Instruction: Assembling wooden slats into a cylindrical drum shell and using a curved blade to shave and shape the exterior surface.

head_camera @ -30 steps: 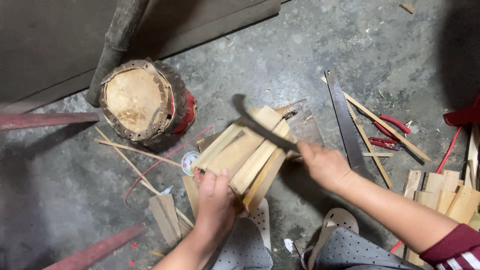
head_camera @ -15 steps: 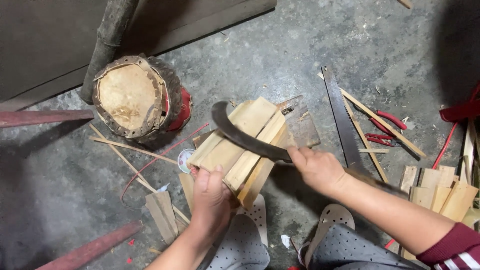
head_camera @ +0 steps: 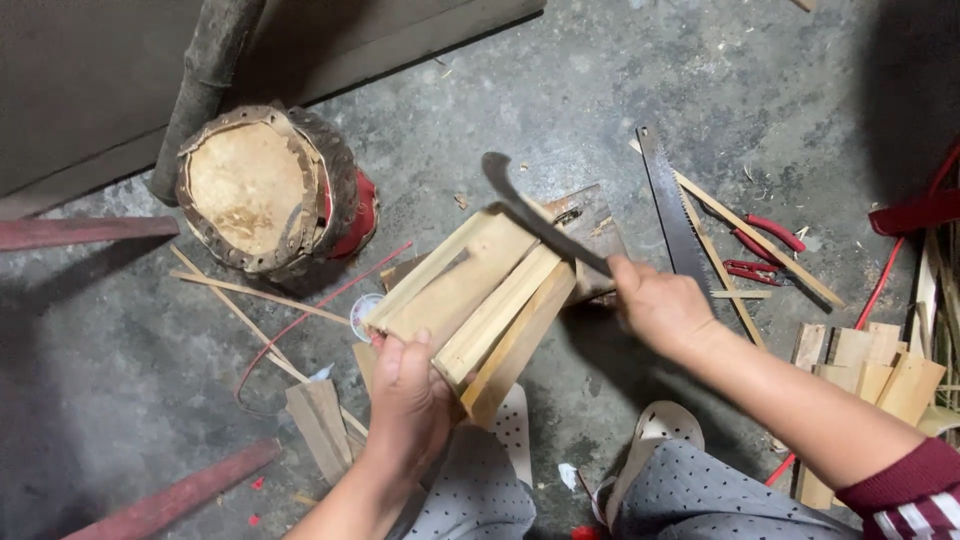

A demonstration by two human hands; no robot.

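My left hand (head_camera: 405, 400) grips the near end of a bundle of flat pale wood slats (head_camera: 480, 300), holding it tilted over the concrete floor. My right hand (head_camera: 660, 305) is closed on the handle of a dark curved blade (head_camera: 535, 215), which lies across the far end of the slats with its tip pointing up and left. A darker wooden block (head_camera: 590, 230) sits under the far end of the bundle.
A round stump stool (head_camera: 265, 190) wrapped in worn material stands at the left. A hand saw (head_camera: 670, 205), red-handled pliers (head_camera: 760, 250) and thin sticks lie at the right, with a stack of cut slats (head_camera: 880, 375) beyond. Red bars (head_camera: 85, 232) lie at the left.
The curved blade has lifted and swung up toward the far end of the slats. My left hand has kept its hold on the bundle, which has shifted slightly.
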